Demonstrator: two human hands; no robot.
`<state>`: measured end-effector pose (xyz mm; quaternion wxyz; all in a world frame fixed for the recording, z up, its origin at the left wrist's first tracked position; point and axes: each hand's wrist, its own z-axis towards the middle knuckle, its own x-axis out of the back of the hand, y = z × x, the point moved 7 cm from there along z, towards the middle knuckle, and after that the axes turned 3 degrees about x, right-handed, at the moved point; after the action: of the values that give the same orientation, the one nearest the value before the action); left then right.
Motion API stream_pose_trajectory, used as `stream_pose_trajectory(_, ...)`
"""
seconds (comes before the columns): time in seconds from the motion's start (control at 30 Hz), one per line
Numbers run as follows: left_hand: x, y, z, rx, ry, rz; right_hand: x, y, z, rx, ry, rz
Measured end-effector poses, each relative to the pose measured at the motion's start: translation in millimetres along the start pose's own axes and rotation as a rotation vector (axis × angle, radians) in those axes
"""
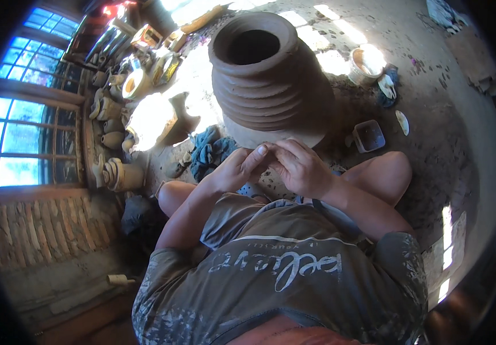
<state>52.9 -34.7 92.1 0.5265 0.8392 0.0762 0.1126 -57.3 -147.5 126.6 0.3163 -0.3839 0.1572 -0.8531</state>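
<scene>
In front of my crossed legs stands a large brown clay pot (271, 95), wide-mouthed, with raised rings around its wall. It rests on a pale, smooth base (247, 137). My left hand (243, 168) and my right hand (304, 171) meet just on the near side of this base, fingertips together. Both have their fingers curled and pressed inward, the left thumb on top. Whatever lies between them, if anything, is hidden by the fingers. Neither hand visibly touches the pot.
A dark blue cloth (206, 150) lies left of the pot. To the right are a clear square tub (369, 137), a whitish bucket (358, 70) and a pale oval piece (402, 122). Several clay vessels (122, 175) line the window wall. Dark crumbs dot the floor.
</scene>
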Motion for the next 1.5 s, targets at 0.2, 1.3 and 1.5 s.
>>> stream_pose_trajectory(0.2,-8,-35,9,0.105,0.027,-0.125,-10,-4,-2,-0.016,-0.088,-0.068)
stream_pose_trajectory(1.3,-25,-43,28,-0.074,-0.065,-0.098,-17,39,-37,-0.334,-0.203,0.146)
stream_pose_trajectory(1.5,-33,-52,34,0.032,-0.121,-0.411,-8,22,-25,-0.043,-0.14,-0.068)
